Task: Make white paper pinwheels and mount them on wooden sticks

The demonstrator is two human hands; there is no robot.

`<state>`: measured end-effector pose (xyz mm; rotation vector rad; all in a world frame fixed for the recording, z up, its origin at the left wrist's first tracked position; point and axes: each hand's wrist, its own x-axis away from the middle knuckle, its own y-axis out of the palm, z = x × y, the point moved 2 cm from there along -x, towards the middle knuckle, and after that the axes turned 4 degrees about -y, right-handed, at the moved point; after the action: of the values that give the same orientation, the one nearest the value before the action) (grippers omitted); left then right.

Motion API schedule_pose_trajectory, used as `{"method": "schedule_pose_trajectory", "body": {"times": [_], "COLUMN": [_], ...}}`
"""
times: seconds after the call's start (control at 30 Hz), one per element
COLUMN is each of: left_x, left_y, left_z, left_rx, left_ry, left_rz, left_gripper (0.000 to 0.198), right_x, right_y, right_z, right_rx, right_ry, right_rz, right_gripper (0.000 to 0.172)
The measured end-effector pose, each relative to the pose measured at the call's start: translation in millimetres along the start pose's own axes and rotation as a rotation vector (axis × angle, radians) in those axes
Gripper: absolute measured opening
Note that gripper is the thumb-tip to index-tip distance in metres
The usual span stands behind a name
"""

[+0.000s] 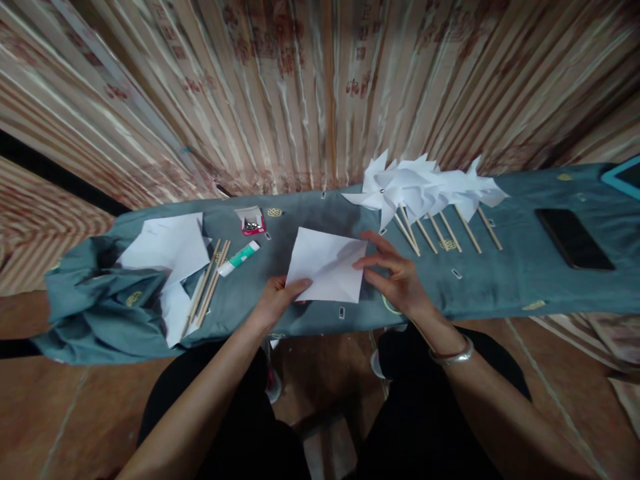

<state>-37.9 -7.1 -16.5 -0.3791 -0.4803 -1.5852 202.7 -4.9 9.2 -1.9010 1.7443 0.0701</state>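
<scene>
Left hand (277, 297) pinches paper square (325, 263) | right hand (399, 277) at its edge, grip unclear | pinwheels (417, 179) beyond right hand

I count one square sheet (327, 267) over the feed. Left of it: one glue stick (240, 259), one small red box (253, 225), at least three loose sticks (214, 283), and overlapping papers (173, 247) I can't number. Right of it: one phone (575, 239), seven pinwheel sticks (468, 230), and white pinwheels (415, 180) too bunched for me to count.
</scene>
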Motion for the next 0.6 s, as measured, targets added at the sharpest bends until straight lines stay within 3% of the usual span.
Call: {"method": "schedule_pose_trajectory", "body": {"times": [0.33, 0.47, 0.6], "left_x": [-8.4, -9.0, -12.0], "left_y": [-6.9, -6.5, -12.7], "left_z": [6.2, 10.0, 14.4], "left_rx": [0.205, 0.170, 0.065], "left_ry": [0.080, 0.129, 0.219], "left_rz": [0.116, 0.139, 0.201], "left_gripper": [0.046, 0.047, 0.036], "right_x": [5.3, 7.4, 6.4], "right_y": [8.7, 9.9, -2.8], "right_z": [12.0, 12.6, 11.1], "right_rx": [0.156, 0.234, 0.319], "right_ry": [-0.031, -0.039, -0.004], "right_rz": [-0.049, -0.041, 0.007], "right_gripper": [0.032, 0.031, 0.028]}}
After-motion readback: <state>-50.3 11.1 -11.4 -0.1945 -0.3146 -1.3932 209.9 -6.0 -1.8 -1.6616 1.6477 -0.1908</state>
